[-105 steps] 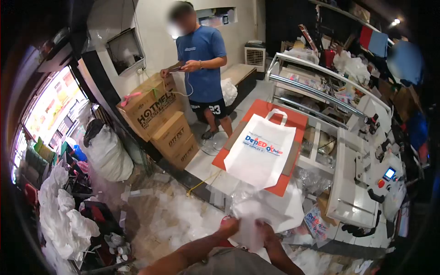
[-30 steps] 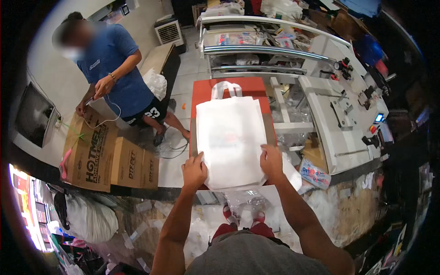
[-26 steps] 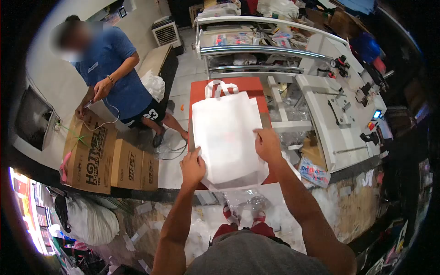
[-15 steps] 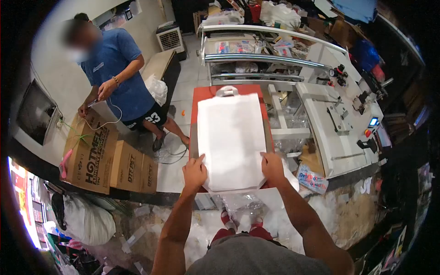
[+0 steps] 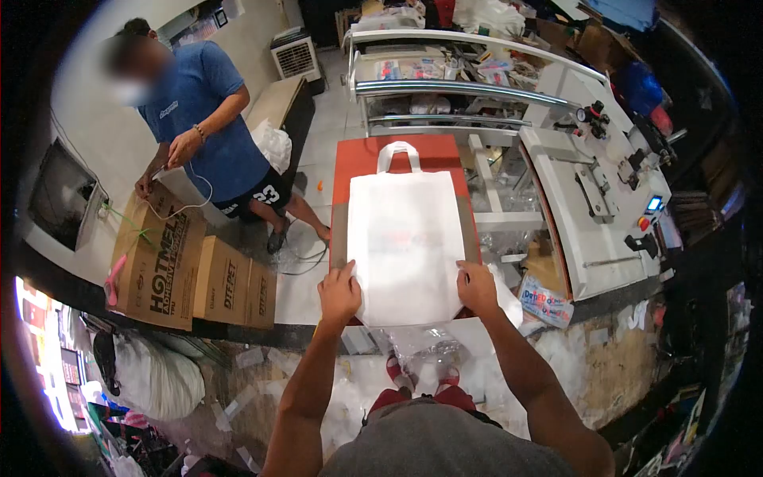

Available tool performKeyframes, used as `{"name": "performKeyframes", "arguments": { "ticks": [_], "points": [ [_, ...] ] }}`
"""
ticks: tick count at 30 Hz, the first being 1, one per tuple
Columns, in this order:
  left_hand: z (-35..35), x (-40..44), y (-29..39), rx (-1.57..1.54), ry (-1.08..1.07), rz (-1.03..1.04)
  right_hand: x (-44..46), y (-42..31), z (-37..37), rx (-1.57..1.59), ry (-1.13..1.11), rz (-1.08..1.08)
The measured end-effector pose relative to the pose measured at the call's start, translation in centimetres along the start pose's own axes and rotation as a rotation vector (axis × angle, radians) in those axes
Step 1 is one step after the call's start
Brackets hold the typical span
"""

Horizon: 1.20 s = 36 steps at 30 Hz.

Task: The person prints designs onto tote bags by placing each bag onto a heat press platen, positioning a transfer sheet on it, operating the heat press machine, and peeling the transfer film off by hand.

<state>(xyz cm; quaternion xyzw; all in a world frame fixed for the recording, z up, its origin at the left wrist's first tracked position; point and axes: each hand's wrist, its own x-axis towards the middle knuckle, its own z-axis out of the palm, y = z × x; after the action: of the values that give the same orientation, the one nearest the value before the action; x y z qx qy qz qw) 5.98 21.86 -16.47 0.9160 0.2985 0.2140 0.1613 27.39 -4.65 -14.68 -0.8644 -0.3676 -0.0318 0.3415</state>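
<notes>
A white tote bag (image 5: 406, 270) lies flat on the red board (image 5: 355, 161), its handle loops pointing away from me. Faint red and blue print shows through its middle. My left hand (image 5: 339, 295) pinches the bag's left edge near the lower corner. On the opposite edge, at about the same height, my right hand (image 5: 477, 288) grips the fabric between thumb and fingers. Clear plastic (image 5: 421, 342) hangs just below the bag's bottom edge.
A white press machine (image 5: 596, 215) with a lit screen stands at the right. At the left, a person in a blue shirt (image 5: 199, 119) holds a phone beside cardboard boxes (image 5: 169, 270). A printed bag (image 5: 546, 302) lies right of the board. Scraps litter the floor.
The bag was print side up 3.5 seconds ago; now the print only shows through. My hands have moved from the clear plastic to the bag's sides, and the bag lies flatter with its handles straightened.
</notes>
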Motion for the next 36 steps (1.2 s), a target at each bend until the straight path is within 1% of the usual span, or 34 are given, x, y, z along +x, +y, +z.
{"name": "performKeyframes", "arguments": {
  "ticks": [3, 5, 9, 11, 12, 14, 16, 18, 23, 27, 29, 30, 31, 32, 33, 34, 35, 36],
  "points": [
    [-0.1, 0.0, -0.1, -0.022, 0.000, -0.018, -0.4, 0.2, 0.4, -0.018, 0.018, -0.036],
    [-0.2, 0.1, -0.4, -0.206, 0.062, -0.045, -0.5, -1.6, -0.5, -0.053, -0.036, 0.123],
    [-1.2, 0.8, 1.4, -0.188, 0.076, -0.049, 0.4, -1.4, 0.6, -0.004, 0.017, 0.042],
    [-0.4, 1.4, 1.3, -0.196, 0.151, 0.147, 1.4, -1.9, 1.2, -0.097, 0.103, -0.064],
    [-0.2, 1.4, 1.5, -0.099, 0.105, 0.136, 1.2, -1.9, 1.5, -0.095, 0.103, -0.066],
    [0.6, 1.2, 0.8, -0.044, 0.070, 0.121, 0.3, -1.7, 2.1, -0.324, -0.093, -0.085],
    [1.3, 1.1, 0.3, 0.006, 0.035, 0.111, 0.3, -1.9, 2.2, -0.307, -0.109, -0.058],
    [1.6, 0.7, -0.2, -0.045, 0.036, 0.106, 0.2, -1.9, 2.2, -0.290, -0.131, -0.024],
    [1.6, 0.8, 0.0, -0.054, 0.031, 0.091, 0.2, -1.9, 2.2, -0.271, -0.134, -0.014],
    [2.0, 0.8, -0.5, -0.051, -0.012, 0.095, 0.1, -1.9, 1.9, -0.280, -0.156, 0.003],
    [2.2, 1.0, -0.9, -0.102, -0.056, 0.070, 0.2, -1.4, 1.6, -0.269, -0.190, -0.007],
    [2.1, 0.9, -1.3, -0.145, -0.065, 0.084, 0.0, -1.1, 1.2, -0.177, -0.154, -0.011],
    [2.0, 1.1, -2.1, -0.282, -0.123, -0.011, -0.2, -0.8, 0.4, -0.092, -0.110, -0.002],
    [2.0, 0.4, -2.7, -0.520, -0.066, -0.070, -0.5, -0.5, -1.1, -0.011, -0.050, -0.002],
    [0.4, -0.2, -2.7, -0.446, -0.018, -0.131, -1.2, 0.2, -3.1, 0.063, 0.014, -0.002],
    [-1.2, -0.7, -2.5, -0.375, 0.024, -0.195, -2.6, 1.7, -5.0, 0.118, 0.062, 0.074],
    [-1.6, -2.5, -4.8, -0.264, 0.130, -0.198, -4.0, 3.6, -6.7, 0.176, 0.110, 0.133],
    [-1.9, -4.4, -6.6, -0.240, 0.221, -0.281, -6.2, 8.0, -6.6, 0.152, 0.168, 0.164]
  ]
}}
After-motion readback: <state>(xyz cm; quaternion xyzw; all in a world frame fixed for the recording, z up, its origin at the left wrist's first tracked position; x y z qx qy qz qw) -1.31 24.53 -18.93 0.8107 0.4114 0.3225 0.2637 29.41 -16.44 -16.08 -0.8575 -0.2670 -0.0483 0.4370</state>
